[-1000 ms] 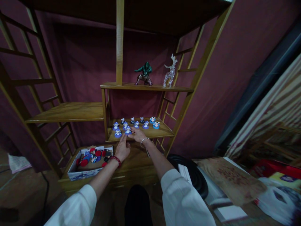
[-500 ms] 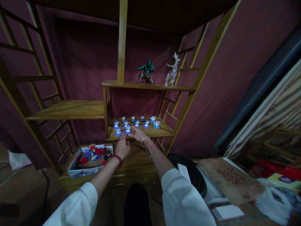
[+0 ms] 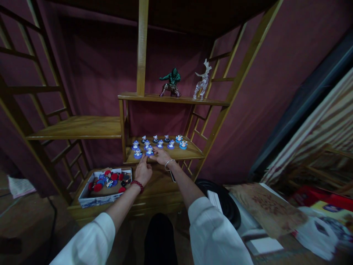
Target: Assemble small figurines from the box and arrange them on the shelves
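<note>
Small purple-and-white toy figurines on round bases stand in rows on a low wooden shelf (image 3: 183, 154). My right hand (image 3: 162, 156) has its thumb and fingers closed about the front figurine (image 3: 149, 151). From the left, my left hand (image 3: 143, 171) reaches to the same figurine's base with its index finger stretched out and its thumb apart. Beside it stands another purple figurine (image 3: 138, 153). Dark figurines (image 3: 156, 139) line the back, and blue-based ones (image 3: 183, 145) stand at the right. The exact fingertip contact is too small to make out.
An open box (image 3: 100, 200) of mixed red, blue and black figurines sits lower left. On the shelf above stand a green crouching figure (image 3: 171, 82) and a clear deer statue (image 3: 202, 82). A cardboard sheet (image 3: 268, 208) and plastic bag (image 3: 317, 232) lie at right.
The view has shifted very slightly. Both hands stay at the same front figurine, and the figurines keep their places.
</note>
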Demonstrator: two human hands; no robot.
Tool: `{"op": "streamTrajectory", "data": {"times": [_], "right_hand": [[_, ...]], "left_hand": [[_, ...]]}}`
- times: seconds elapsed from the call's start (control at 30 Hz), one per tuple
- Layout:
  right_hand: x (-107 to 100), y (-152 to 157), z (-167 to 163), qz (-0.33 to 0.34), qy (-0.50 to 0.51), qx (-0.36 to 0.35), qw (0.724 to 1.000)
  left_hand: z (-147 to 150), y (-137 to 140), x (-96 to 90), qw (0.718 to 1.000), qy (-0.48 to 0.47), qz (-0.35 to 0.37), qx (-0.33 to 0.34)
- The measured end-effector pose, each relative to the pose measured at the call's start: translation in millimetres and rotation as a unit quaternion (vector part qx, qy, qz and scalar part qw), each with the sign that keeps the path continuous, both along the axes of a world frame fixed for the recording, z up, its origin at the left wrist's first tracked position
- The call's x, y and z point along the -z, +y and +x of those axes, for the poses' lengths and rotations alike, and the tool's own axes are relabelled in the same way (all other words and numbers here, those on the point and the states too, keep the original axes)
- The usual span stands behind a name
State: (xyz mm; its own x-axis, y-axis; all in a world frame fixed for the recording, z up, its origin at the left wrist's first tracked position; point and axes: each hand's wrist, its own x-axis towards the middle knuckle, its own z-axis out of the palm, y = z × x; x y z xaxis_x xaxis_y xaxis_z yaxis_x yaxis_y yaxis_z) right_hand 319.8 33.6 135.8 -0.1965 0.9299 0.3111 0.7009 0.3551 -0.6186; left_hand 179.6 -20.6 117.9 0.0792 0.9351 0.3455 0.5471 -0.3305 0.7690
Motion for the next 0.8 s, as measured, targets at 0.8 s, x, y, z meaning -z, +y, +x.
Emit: {"op": "streamTrajectory", "data": {"times": [0.8], "right_hand": [[-0.3, -1.1, -0.6, -0.002, -0.013, 0.013, 1.0]], "left_hand": [[0.4, -1.4, 0.1, 0.999, 0.008, 0.034, -0.028]]}}
